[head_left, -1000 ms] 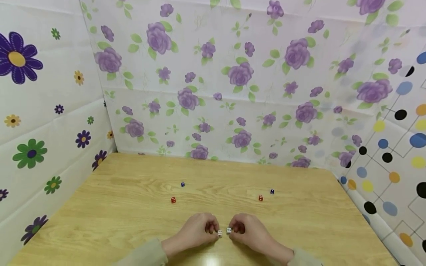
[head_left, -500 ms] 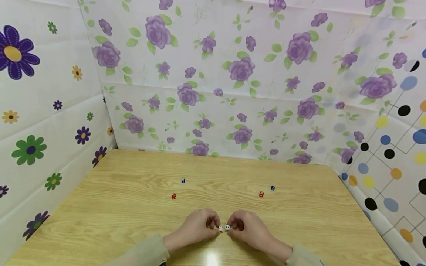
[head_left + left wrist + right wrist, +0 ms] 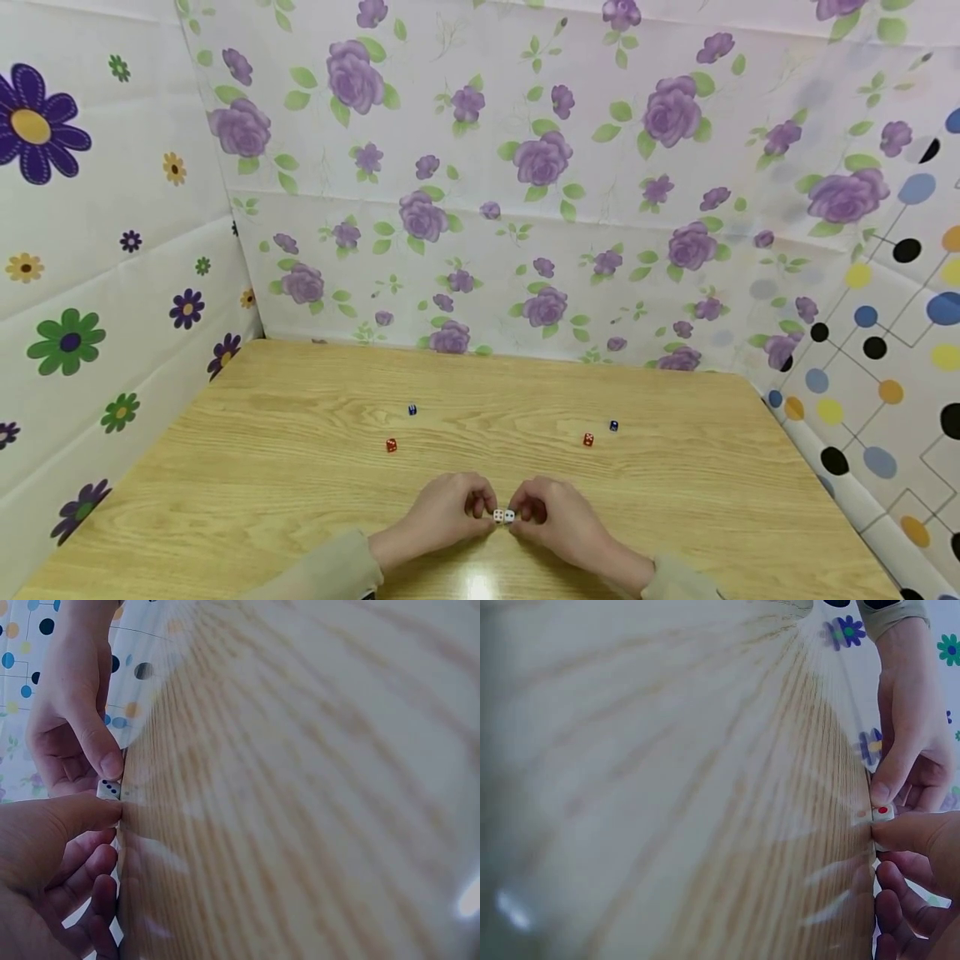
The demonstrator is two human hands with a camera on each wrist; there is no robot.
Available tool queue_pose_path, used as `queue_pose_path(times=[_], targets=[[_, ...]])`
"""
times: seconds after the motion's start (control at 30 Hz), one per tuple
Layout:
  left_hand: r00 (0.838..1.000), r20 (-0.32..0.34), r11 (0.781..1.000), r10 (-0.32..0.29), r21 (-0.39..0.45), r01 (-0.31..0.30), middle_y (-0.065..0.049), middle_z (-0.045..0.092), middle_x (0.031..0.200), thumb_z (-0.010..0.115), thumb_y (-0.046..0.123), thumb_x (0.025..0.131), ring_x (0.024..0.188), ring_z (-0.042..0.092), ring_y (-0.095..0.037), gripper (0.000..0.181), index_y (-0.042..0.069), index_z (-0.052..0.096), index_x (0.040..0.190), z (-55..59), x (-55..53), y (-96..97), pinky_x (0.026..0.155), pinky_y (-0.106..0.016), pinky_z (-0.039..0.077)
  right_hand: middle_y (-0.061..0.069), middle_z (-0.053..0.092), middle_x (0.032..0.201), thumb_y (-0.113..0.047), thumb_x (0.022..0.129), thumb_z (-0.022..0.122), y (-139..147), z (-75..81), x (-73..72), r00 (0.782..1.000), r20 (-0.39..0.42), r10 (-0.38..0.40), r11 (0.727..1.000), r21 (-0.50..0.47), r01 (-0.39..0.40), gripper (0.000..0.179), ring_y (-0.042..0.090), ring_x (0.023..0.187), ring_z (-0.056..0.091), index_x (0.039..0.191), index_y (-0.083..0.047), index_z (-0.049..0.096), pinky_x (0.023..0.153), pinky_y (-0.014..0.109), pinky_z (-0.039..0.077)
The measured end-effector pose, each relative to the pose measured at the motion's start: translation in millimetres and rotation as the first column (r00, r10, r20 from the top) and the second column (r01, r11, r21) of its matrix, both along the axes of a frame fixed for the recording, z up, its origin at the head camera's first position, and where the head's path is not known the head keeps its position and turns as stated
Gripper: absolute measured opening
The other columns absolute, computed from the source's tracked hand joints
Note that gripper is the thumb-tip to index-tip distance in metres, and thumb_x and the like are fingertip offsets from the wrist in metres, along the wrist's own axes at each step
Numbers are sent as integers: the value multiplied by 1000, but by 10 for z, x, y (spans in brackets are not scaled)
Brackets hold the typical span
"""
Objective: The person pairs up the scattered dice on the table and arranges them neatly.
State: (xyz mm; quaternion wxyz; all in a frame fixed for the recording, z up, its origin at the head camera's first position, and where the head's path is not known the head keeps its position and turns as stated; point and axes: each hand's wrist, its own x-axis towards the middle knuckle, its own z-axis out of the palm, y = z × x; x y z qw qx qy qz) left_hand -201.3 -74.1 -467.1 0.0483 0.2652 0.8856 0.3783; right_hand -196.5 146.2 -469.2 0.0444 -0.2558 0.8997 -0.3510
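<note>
Two small white dice sit side by side on the wooden table in the head view, seeming to touch. The left white die shows red pips on top; my left hand pinches it between thumb and fingers. From the other side my right hand pinches the right white die, which has two dark pips on top. In the left wrist view a white die with black pips shows between the two thumbs. A red pip marks the white die in the right wrist view.
Farther back on the left lie a red die and a blue die. At the right are another red die and a dark blue die. Patterned cloth rises behind the table and along both sides.
My hands have drawn together, bringing the two white dice from a small gap to side by side. The red and blue dice have stayed in place.
</note>
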Motion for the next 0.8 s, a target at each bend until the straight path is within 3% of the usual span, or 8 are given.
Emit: queue_pose_path(times=[0.8], targets=[[1000,-20,1000,-5,3,5,5,60,70,80,17,79,59,43,5,12,16,69,82,-26,-12,-1,56,-16,36,-7,61,77,-19,82,80,-2,13,-4,1000,-4,8,1000,-11,-8,11,-1,65,48,88,-21,70,57,17,41]])
